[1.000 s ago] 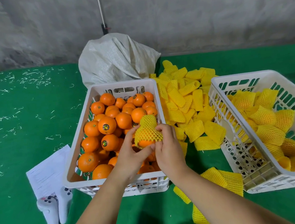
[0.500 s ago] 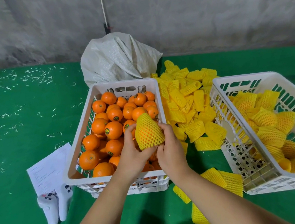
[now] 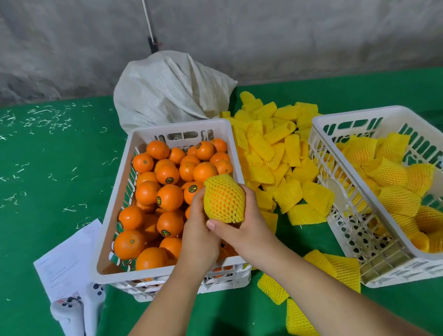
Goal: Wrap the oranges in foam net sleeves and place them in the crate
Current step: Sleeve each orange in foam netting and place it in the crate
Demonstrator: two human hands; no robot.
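An orange inside a yellow foam net sleeve (image 3: pixel 224 199) is held above the near right corner of the white crate of bare oranges (image 3: pixel 161 197). My left hand (image 3: pixel 198 239) grips it from below and left. My right hand (image 3: pixel 247 227) cups it from the right and underneath, thumb across its bottom. The sleeve covers nearly the whole fruit. To the right stands a second white crate (image 3: pixel 369 251) holding several wrapped oranges (image 3: pixel 394 195). A heap of empty yellow sleeves (image 3: pixel 273 158) lies between the two crates.
A white woven sack (image 3: pixel 171 92) sits behind the orange crate. A paper sheet (image 3: pixel 65 259) and two white controllers (image 3: pixel 75 317) lie at the left front. A few loose sleeves (image 3: pixel 333 268) rest near my right forearm. Green cloth (image 3: pixel 29 184) covers the table.
The sleeve has been pulled down over the orange, from half on to nearly all covered. Both hands have shifted slightly right with it, and my right thumb has moved under the fruit.
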